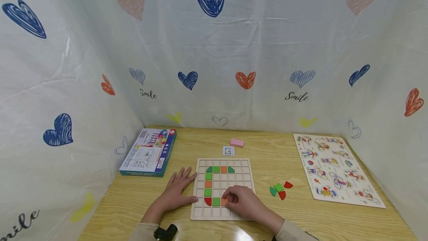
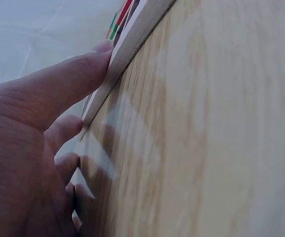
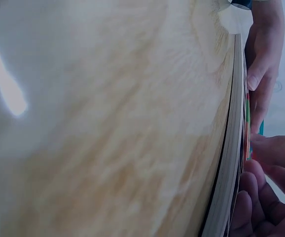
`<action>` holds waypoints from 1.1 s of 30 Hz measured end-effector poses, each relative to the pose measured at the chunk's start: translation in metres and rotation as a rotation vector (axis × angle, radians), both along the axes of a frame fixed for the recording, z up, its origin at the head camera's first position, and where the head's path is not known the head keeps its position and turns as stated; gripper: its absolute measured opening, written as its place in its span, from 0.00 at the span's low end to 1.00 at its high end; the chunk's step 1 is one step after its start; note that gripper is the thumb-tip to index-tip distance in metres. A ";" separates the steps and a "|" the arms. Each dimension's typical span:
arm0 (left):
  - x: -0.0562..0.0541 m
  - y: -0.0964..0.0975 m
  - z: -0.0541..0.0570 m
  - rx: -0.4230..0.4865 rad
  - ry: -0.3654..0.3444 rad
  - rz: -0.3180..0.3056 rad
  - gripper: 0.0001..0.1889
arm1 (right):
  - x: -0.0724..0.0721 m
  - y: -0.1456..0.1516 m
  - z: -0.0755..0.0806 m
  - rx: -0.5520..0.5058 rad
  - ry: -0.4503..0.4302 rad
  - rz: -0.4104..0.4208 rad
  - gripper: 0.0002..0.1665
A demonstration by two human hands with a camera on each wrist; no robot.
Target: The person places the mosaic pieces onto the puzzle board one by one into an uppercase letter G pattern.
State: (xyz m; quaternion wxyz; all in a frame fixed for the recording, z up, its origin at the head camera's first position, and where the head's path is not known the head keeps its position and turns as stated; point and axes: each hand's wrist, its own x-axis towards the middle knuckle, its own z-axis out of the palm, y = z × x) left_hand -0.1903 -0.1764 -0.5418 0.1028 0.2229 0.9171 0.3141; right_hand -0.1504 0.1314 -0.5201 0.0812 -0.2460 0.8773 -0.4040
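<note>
A wooden grid board [image 1: 222, 215] lies on the table with green, orange and red tiles set in its cells in a C-like shape. My left hand [image 1: 175, 192] is spread at the board's left side, its thumb and a fingertip touching the edge in the left wrist view. Over the bottom row, my right hand [image 1: 245, 202] pinches an orange square tile [image 1: 224, 201] at the cell right of a green square [image 1: 216, 201]. A red quarter-round tile [image 1: 208, 201] sits at that row's left corner. The right fingers partly cover the orange tile.
Loose tiles, including a green square [image 1: 279, 187] and a red quarter-round [image 1: 288, 185], lie right of the board. Behind it are a small pattern card [image 1: 229, 151] and a pink block [image 1: 237, 143]. A box [image 1: 147, 151] stands left, a picture puzzle [image 1: 337, 170] right.
</note>
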 end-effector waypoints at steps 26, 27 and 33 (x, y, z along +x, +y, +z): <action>0.000 0.000 -0.001 -0.001 0.001 0.000 0.47 | -0.002 0.091 -0.002 0.012 -0.007 -0.210 0.09; 0.000 0.000 -0.002 -0.002 0.003 -0.002 0.47 | -0.002 0.096 -0.002 0.023 -0.002 -0.225 0.09; -0.001 -0.001 -0.003 -0.009 0.014 -0.008 0.47 | 0.000 0.120 0.001 0.092 0.038 -0.303 0.11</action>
